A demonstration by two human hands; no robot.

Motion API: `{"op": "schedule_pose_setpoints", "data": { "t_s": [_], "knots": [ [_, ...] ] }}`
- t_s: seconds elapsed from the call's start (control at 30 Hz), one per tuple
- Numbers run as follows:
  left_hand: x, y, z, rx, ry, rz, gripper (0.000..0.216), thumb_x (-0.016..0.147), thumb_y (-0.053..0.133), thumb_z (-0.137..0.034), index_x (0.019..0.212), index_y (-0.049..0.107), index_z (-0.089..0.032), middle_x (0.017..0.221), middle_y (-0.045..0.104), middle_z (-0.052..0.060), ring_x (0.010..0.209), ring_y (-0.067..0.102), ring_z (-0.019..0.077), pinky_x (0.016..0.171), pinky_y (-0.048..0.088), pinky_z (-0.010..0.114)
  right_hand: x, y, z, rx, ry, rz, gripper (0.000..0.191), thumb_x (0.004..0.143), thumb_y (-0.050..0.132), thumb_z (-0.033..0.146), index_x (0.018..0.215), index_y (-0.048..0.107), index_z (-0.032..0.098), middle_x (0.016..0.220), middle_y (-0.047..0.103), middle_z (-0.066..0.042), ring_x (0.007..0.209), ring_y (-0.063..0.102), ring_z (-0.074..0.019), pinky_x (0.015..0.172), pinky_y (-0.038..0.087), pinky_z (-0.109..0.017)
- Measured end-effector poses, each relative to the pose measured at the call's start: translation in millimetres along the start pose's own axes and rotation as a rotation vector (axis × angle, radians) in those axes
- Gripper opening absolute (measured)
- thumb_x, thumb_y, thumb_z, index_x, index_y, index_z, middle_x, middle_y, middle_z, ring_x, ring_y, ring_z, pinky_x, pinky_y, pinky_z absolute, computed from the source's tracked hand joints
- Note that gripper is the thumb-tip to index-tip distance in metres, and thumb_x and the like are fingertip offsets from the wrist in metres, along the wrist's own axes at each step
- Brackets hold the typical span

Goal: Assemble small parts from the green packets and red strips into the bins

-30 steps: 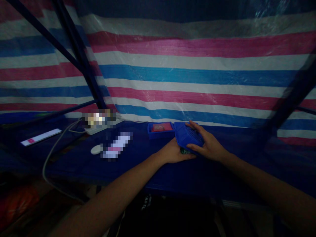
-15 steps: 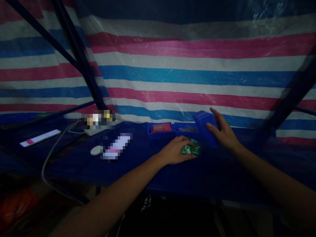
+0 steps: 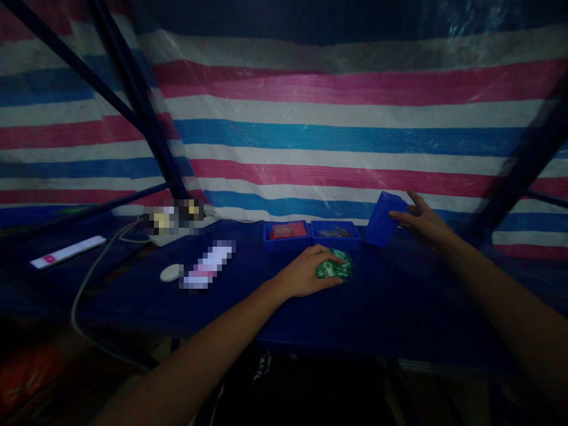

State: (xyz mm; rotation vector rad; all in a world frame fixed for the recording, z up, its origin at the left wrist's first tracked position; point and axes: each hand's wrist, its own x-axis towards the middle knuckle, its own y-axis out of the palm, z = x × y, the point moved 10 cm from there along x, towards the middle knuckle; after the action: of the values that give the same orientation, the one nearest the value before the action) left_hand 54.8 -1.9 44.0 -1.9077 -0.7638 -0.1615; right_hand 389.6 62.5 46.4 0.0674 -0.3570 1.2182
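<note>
My left hand (image 3: 313, 272) rests on the dark table, its fingers closed over a shiny green packet (image 3: 338, 267). To the right, my right hand (image 3: 423, 220) grips a blue plastic box (image 3: 382, 222) by its upper right side, thumb on the near face. The box stands tilted, and its inside is hidden from me. Just left of it is a blue tray (image 3: 336, 242) holding small items in clear plastic. Beside that tray sits another blue tray (image 3: 287, 244) with a flat red thing (image 3: 289, 229) in it.
At the left are a blurred-out bright phone-like slab (image 3: 210, 263), a white round disc (image 3: 172, 272) and a power strip (image 3: 186, 231) with a cable. Farther left lies a lit screen (image 3: 68, 251). Blue metal posts and a striped tarp (image 3: 332, 139) stand behind the table.
My right hand has moved right with the blue box, away from the neighbouring tray. My left hand stays over the green packet, as the whole view shifts slightly.
</note>
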Motion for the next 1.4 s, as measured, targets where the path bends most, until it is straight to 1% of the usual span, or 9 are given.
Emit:
{"op": "schedule_pose_setpoints", "data": {
  "t_s": [0.13,0.37,0.6,0.8,0.97,1.03,1.13,1.27,1.4],
  "knots": [
    [-6,-10,5,0.012,-0.026,0.008,0.047,0.087,0.075,-0.048,0.128,0.066,-0.027,0.121,0.06,0.009,0.114,0.059,0.0245,0.106,0.048,0.044,-4,0,-11,-0.053,0.098,0.135,0.127,0.065,0.093,0.037,0.163,0.012,0.039,0.154,0.049,-0.016,0.123,0.066,-0.0366,0.1,0.059,-0.049],
    [-10,-18,7,0.064,-0.047,0.025,0.05,0.087,0.074,-0.052,0.129,0.066,-0.028,0.124,0.058,0.009,0.115,0.06,0.0245,0.106,0.049,0.043,-9,-12,-27,-0.217,0.134,0.299,0.098,0.059,0.093,0.035,0.146,0.046,0.03,0.138,0.065,-0.012,0.128,0.063,-0.0357,0.11,0.052,-0.051],
    [-13,-33,0,0.223,-0.05,-0.002,0.054,0.085,0.07,-0.064,0.126,0.07,-0.029,0.142,0.052,0.011,0.13,0.054,0.0319,0.113,0.044,0.052,-16,-17,-43,-0.299,0.152,0.261,0.08,0.061,0.089,0.047,0.134,0.061,0.029,0.123,0.074,-0.012,0.111,0.071,-0.0376,0.101,0.054,-0.062],
    [-9,-39,-12,0.267,0.0,-0.042,0.038,0.091,0.066,-0.058,0.114,0.076,-0.028,0.144,0.057,0.008,0.134,0.053,0.0297,0.116,0.04,0.053,-3,-27,-43,-0.328,0.046,0.132,0.063,0.076,0.077,0.059,0.131,0.066,0.029,0.131,0.07,-0.011,0.125,0.065,-0.0369,0.112,0.042,-0.065],
    [-4,-37,-20,0.304,0.042,-0.037,0.033,0.1,0.055,-0.05,0.111,0.077,-0.028,0.133,0.069,0.004,0.133,0.055,0.0268,0.116,0.039,0.053,4,-23,-4,-0.49,-0.194,0.03,0.052,0.087,0.066,0.063,0.127,0.068,0.031,0.133,0.068,-0.01,0.124,0.064,-0.0358,0.11,0.046,-0.063],
    [-3,-39,-25,0.314,0.06,-0.053,0.034,0.1,0.054,-0.049,0.11,0.077,-0.026,0.13,0.07,0.005,0.131,0.056,0.0264,0.115,0.04,0.052,-7,-7,27,-0.601,-0.418,-0.008,0.052,0.086,0.069,0.061,0.128,0.068,0.03,0.134,0.066,-0.01,0.126,0.061,-0.0356,0.112,0.045,-0.061],
    [0,-43,-31,0.306,0.089,-0.1,0.037,0.099,0.056,-0.05,0.117,0.074,-0.023,0.128,0.07,0.007,0.127,0.059,0.0249,0.114,0.042,0.048,-34,39,55,-0.702,-0.643,0.085,0.048,0.088,0.068,0.056,0.129,0.067,0.032,0.133,0.064,-0.009,0.13,0.057,-0.0344,0.116,0.04,-0.06],
    [6,-29,-32,0.308,0.122,-0.034,0.038,0.098,0.058,-0.049,0.127,0.069,-0.027,0.136,0.067,0.006,0.133,0.055,0.0256,0.117,0.038,0.048,-63,103,63,-0.763,-0.762,0.271,0.042,0.09,0.068,0.048,0.129,0.068,0.033,0.137,0.061,-0.008,0.132,0.055,-0.0344,0.114,0.043,-0.058],
    [6,-4,-23,0.314,0.135,0.117,0.037,0.097,0.061,-0.047,0.13,0.069,-0.031,0.135,0.067,0.006,0.133,0.055,0.0269,0.114,0.039,0.048,-74,134,57,-0.792,-0.801,0.342,0.029,0.093,0.066,0.043,0.119,0.073,0.032,0.13,0.064,-0.009,0.126,0.058,-0.0334,0.109,0.048,-0.056]
  ]
}}
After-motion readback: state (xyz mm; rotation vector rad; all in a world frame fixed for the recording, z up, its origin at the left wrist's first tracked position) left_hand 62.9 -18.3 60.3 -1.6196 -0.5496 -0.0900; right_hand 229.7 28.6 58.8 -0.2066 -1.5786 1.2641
